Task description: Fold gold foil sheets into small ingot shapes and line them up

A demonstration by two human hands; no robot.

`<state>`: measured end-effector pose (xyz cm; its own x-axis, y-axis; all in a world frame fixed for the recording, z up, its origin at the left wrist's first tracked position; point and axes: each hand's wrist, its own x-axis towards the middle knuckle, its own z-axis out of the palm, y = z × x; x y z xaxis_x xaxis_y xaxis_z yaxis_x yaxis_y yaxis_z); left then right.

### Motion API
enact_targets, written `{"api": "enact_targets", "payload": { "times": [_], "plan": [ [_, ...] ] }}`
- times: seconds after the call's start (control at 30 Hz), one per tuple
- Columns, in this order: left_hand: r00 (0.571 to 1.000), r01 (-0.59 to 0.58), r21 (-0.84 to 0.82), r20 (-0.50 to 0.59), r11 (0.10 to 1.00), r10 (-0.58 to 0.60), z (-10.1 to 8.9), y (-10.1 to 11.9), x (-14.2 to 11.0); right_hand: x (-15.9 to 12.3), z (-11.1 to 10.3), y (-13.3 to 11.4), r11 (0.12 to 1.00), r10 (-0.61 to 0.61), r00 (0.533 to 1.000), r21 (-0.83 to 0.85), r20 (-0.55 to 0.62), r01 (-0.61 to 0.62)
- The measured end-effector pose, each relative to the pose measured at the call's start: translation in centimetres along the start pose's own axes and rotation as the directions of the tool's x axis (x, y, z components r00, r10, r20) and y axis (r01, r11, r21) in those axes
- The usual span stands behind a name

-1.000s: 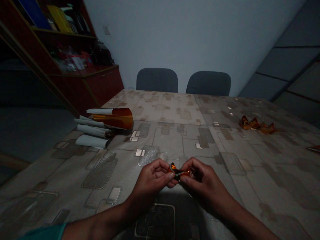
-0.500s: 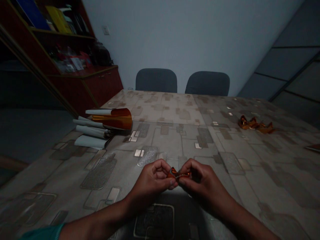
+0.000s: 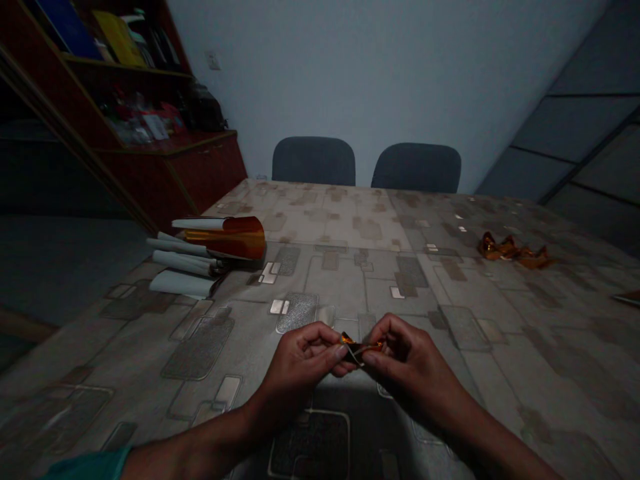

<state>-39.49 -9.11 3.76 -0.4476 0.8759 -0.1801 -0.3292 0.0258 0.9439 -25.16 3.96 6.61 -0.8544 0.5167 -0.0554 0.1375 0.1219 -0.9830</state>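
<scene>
My left hand [image 3: 309, 357] and my right hand [image 3: 406, 353] meet low in the middle of the view, just above the table. Between them is a small folded piece of shiny orange-gold foil paper [image 3: 354, 349]. The left thumb and fingers pinch its left end, while the right thumb and forefinger grip the right end. A pale edge shows along the fold, and the fingertips cover much of the paper. Farther off to the right lie several folded foil paper shapes [image 3: 500, 248] in a row. To the left rests a stack of bent foil paper sheets [image 3: 235, 237] with pale backs.
A patterned cloth covers the table [image 3: 345, 280]. Two dark chairs [image 3: 314, 161] stand at its far side, against the wall. A wooden cabinet [image 3: 205, 170] with filled shelves is at the left. A flat dark item [image 3: 627, 297] lies by the right edge.
My hands have moved slightly apart and turned the foil paper, so a pale edge now shows in front. Both still hold it. The stack and folded shapes stay in place.
</scene>
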Motion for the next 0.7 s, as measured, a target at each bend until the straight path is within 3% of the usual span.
{"api": "enact_targets", "payload": {
  "times": [0.27,0.53,0.7],
  "plan": [
    [0.999,0.002,0.01,0.033,1.0,-0.002,0.0,0.4,-0.1,0.0,-0.3,-0.1,1.0,-0.023,1.0,-0.009,-0.005,0.023],
    [0.993,-0.117,0.168,0.002,0.979,0.118,0.1,1.5,-0.5,0.0,-0.2,-0.5,0.998,-0.034,0.999,-0.05,0.014,0.035],
    [0.993,-0.116,0.162,0.008,0.98,0.116,-0.1,1.5,-0.6,0.0,-0.1,-0.5,1.0,-0.018,0.999,0.02,0.042,0.017]
  ]
}}
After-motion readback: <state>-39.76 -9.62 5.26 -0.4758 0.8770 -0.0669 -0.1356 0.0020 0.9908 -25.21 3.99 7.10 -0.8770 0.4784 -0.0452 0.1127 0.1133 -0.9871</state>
